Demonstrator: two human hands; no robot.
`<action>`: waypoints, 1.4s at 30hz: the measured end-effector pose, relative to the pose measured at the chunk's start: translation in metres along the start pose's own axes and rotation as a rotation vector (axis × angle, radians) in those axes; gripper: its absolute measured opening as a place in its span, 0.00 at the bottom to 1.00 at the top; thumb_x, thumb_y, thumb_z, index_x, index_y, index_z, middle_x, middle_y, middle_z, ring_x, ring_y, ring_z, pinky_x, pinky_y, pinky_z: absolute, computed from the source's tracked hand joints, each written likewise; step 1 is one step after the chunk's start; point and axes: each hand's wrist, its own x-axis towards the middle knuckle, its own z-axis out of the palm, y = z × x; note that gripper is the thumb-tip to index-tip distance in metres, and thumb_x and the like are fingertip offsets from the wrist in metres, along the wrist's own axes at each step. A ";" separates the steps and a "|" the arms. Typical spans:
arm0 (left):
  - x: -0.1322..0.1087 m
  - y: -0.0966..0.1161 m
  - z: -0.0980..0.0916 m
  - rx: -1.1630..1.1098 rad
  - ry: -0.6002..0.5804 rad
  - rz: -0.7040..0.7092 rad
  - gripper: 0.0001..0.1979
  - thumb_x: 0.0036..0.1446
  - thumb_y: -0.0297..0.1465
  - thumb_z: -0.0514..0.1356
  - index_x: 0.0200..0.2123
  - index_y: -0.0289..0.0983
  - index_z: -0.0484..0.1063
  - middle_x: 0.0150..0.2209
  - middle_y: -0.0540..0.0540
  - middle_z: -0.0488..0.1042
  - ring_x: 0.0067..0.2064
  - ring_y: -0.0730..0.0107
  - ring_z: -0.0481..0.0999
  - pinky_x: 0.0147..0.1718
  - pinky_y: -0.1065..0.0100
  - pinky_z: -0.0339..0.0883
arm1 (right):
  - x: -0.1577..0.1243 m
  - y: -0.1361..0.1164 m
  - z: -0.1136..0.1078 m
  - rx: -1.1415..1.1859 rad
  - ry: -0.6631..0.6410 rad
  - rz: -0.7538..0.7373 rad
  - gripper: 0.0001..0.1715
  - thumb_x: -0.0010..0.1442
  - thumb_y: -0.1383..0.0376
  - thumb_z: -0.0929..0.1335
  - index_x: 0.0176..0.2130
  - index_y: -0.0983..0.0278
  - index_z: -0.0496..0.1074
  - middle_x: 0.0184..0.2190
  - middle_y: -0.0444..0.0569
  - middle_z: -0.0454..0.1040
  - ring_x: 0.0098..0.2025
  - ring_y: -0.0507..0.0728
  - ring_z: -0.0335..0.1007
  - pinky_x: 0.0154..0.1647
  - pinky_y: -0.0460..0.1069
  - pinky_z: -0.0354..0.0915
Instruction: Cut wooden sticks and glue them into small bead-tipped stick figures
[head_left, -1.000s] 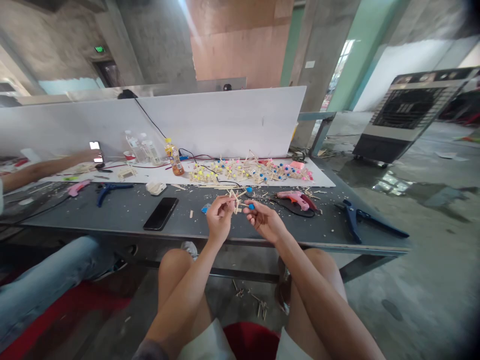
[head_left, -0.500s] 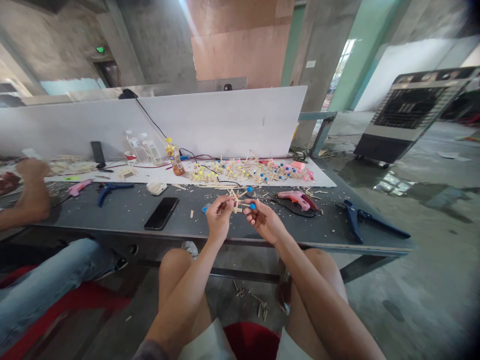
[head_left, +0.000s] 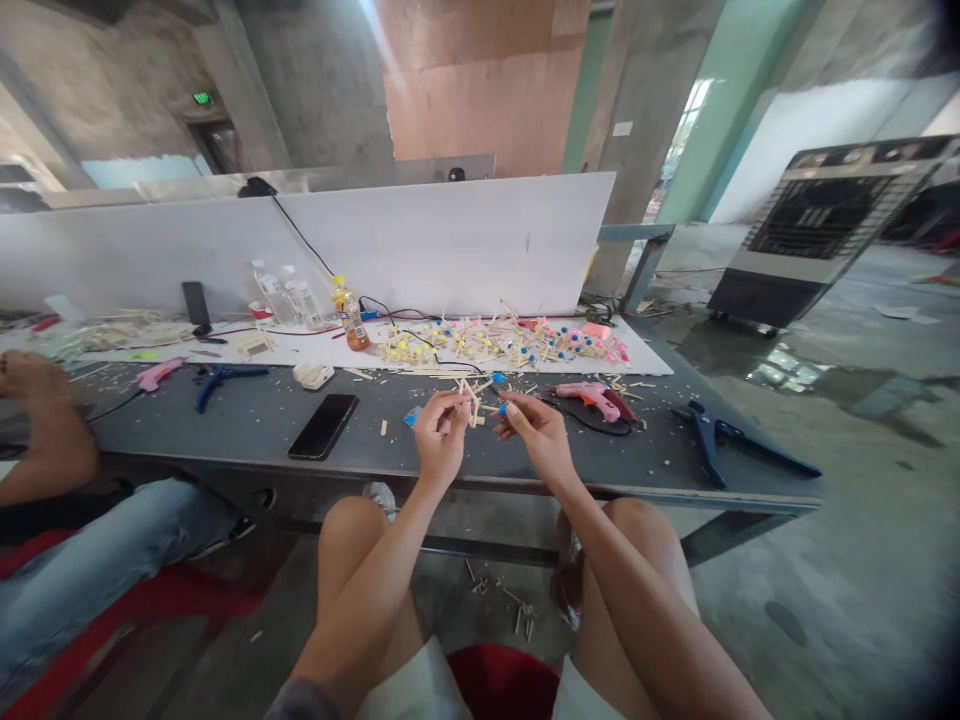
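Note:
My left hand and my right hand are raised together over the near edge of the grey table. Between them they pinch a small frame of thin wooden sticks that carries blue balls. The left fingers grip the sticks on one side. The right fingers close round a blue ball at the other side. Another blue ball sticks up just above. Behind the hands lies a heap of finished stick-and-ball pieces on a white sheet.
A black phone lies left of my hands. A pink glue gun and blue pliers lie to the right. Bottles stand by the white board. Another person's arm and jeans-clad leg are at the left.
My right hand has turned over, palm now down, still holding the ball end. The person at the left has drawn their arm back toward the table's near edge.

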 end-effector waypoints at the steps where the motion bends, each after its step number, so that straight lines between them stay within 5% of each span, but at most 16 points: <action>1: 0.000 0.000 0.000 -0.003 0.004 0.002 0.10 0.61 0.37 0.63 0.39 0.37 0.77 0.41 0.42 0.75 0.43 0.63 0.79 0.41 0.63 0.77 | 0.000 0.000 0.000 -0.020 0.007 -0.016 0.22 0.57 0.54 0.73 0.49 0.61 0.77 0.31 0.47 0.79 0.29 0.55 0.75 0.30 0.50 0.73; 8: 0.000 0.000 0.001 -0.013 0.009 -0.005 0.10 0.60 0.37 0.63 0.39 0.37 0.77 0.41 0.41 0.76 0.44 0.62 0.79 0.43 0.61 0.77 | -0.001 0.004 0.001 -0.177 0.046 -0.053 0.17 0.55 0.56 0.75 0.43 0.61 0.80 0.26 0.47 0.78 0.27 0.56 0.74 0.32 0.52 0.72; 16: 0.002 -0.003 0.000 -0.084 0.006 -0.081 0.10 0.59 0.38 0.64 0.38 0.37 0.76 0.40 0.43 0.78 0.44 0.61 0.80 0.44 0.59 0.77 | 0.003 0.000 -0.001 0.323 -0.156 0.302 0.22 0.56 0.52 0.73 0.45 0.63 0.78 0.31 0.49 0.79 0.28 0.53 0.74 0.29 0.48 0.69; 24: 0.002 -0.003 -0.002 -0.070 0.017 -0.153 0.11 0.58 0.38 0.65 0.38 0.37 0.77 0.39 0.42 0.80 0.40 0.63 0.81 0.38 0.65 0.75 | 0.002 0.000 0.003 0.479 -0.158 0.391 0.18 0.54 0.55 0.76 0.41 0.64 0.78 0.28 0.46 0.76 0.27 0.49 0.70 0.27 0.44 0.65; 29: 0.002 -0.005 -0.003 -0.058 0.028 -0.161 0.12 0.59 0.39 0.64 0.38 0.36 0.77 0.38 0.41 0.80 0.38 0.63 0.81 0.35 0.67 0.74 | 0.002 -0.003 0.002 0.418 -0.196 0.366 0.23 0.56 0.50 0.73 0.45 0.63 0.77 0.30 0.48 0.78 0.27 0.52 0.72 0.27 0.46 0.67; 32: 0.001 -0.004 -0.002 -0.064 0.047 -0.140 0.11 0.60 0.39 0.63 0.39 0.36 0.76 0.38 0.42 0.80 0.39 0.63 0.81 0.37 0.65 0.75 | 0.003 -0.003 0.000 0.265 -0.100 0.244 0.27 0.57 0.47 0.71 0.48 0.63 0.77 0.31 0.50 0.79 0.27 0.54 0.73 0.27 0.49 0.69; 37: -0.002 0.002 0.001 -0.036 0.065 -0.003 0.10 0.60 0.38 0.63 0.38 0.38 0.76 0.41 0.42 0.76 0.45 0.61 0.79 0.43 0.61 0.77 | -0.002 0.001 0.001 -0.115 0.053 -0.049 0.26 0.54 0.53 0.75 0.50 0.60 0.77 0.34 0.48 0.78 0.32 0.56 0.73 0.30 0.51 0.72; 42: -0.005 0.006 0.001 0.043 0.017 0.063 0.09 0.62 0.36 0.62 0.39 0.37 0.77 0.42 0.41 0.75 0.45 0.63 0.79 0.40 0.65 0.77 | -0.006 0.006 0.004 -0.251 0.059 -0.107 0.17 0.56 0.56 0.73 0.45 0.59 0.81 0.34 0.49 0.79 0.29 0.55 0.72 0.32 0.51 0.72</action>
